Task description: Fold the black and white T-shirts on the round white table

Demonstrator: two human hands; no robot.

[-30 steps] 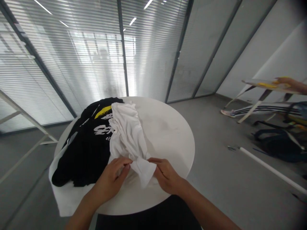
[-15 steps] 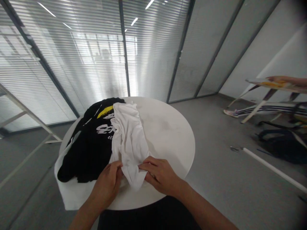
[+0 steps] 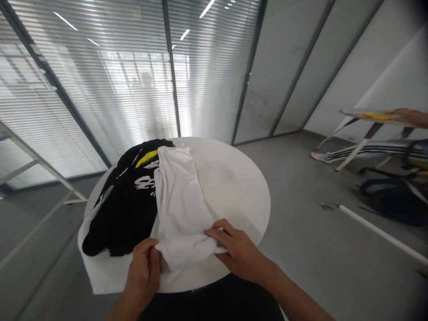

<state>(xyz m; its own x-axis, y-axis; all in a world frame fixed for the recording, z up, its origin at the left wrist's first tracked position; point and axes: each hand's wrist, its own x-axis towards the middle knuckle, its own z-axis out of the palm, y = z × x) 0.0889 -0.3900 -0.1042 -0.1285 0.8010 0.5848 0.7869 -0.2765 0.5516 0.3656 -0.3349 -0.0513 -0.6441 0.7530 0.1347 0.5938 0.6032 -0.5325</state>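
Note:
A white cloth garment [image 3: 180, 200] lies lengthwise on the round white table [image 3: 240, 187], its near end folded over in a band. My left hand [image 3: 145, 265] pinches the near left corner between thumb and fingers. At the opposite corner, my right hand [image 3: 236, 249] grips the near right edge, fingers on top and thumb beneath. The cloth is stretched fairly flat between both hands, with a few soft creases. To its left rests a black garment [image 3: 123, 218] with white lettering and a yellow patch, partly covered by the white one.
White fabric [image 3: 100, 278] hangs over the table's near left edge. A white metal frame [image 3: 43, 162] stands at left. On the right are another table [image 3: 364, 115] with a person's hand [image 3: 413, 117] over yellow cloth, a dark bag [image 3: 394, 200] and a white pole [image 3: 381, 234] on the floor.
My hands have moved apart, left hand leftward and right hand rightward. The white garment's near end has gone from bunched and narrow to spread wide and smoother.

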